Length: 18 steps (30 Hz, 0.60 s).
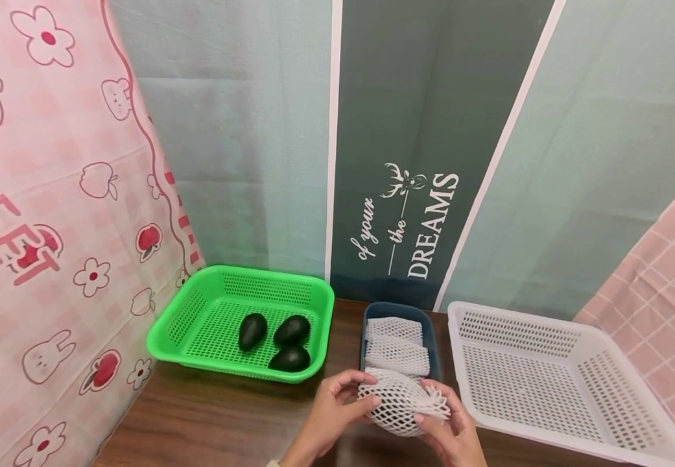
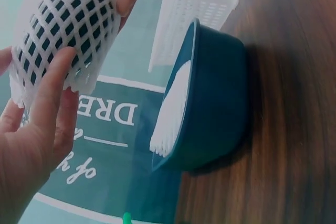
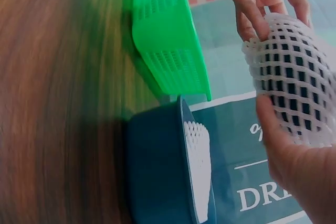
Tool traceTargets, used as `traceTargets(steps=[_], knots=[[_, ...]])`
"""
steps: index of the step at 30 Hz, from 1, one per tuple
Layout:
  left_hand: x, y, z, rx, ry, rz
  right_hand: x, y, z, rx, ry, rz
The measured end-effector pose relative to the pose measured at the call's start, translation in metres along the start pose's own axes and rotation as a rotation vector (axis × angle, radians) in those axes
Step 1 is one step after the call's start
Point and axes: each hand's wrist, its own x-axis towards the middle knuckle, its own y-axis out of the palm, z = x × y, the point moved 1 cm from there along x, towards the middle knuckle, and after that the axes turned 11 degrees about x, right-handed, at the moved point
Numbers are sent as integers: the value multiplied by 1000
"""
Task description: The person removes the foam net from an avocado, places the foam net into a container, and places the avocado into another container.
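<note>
Dark avocados point(image 1: 252, 332) lie in a green basket point(image 1: 159, 350) on the left. Another dark avocado point(image 2: 84, 17) shows through the mesh of a white foam net sleeve point(image 1: 398, 402) stretched around it. My left hand point(image 1: 334, 405) grips one end of the sleeve between thumb and fingers. At its other end, where the net gathers into a loose frill, my right hand point(image 1: 454, 428) holds it. Both hands are in front of a dark blue bin point(image 1: 432, 337), raised above the table. More foam net sleeves point(image 1: 397, 353) lie inside that bin.
To the right stands a white basket point(image 1: 547, 376) with nothing visible in it. All three containers rest on a brown wooden table point(image 1: 220, 415). Fabric curtains point(image 1: 255, 130) hang close behind and at both sides.
</note>
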Motion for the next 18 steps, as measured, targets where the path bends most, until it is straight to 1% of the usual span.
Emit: traceTargets(steps=[5, 9, 14, 16, 18], knots=[[-14, -10, 2, 21, -36, -14, -6, 1, -14, -13, -35, 32], [-22, -16, 6, 31, -83, -24, -9, 0, -27, -38, -74, 25], [-30, -21, 12, 40, -112, -37, -12, -1, -42, -35, -101, -1], [-33, -23, 15, 55, -124, -41, -14, -1, -47, -36, -77, -18], [-36, -26, 19, 62, -139, -41, -15, -1, -51, -50, -30, -54]])
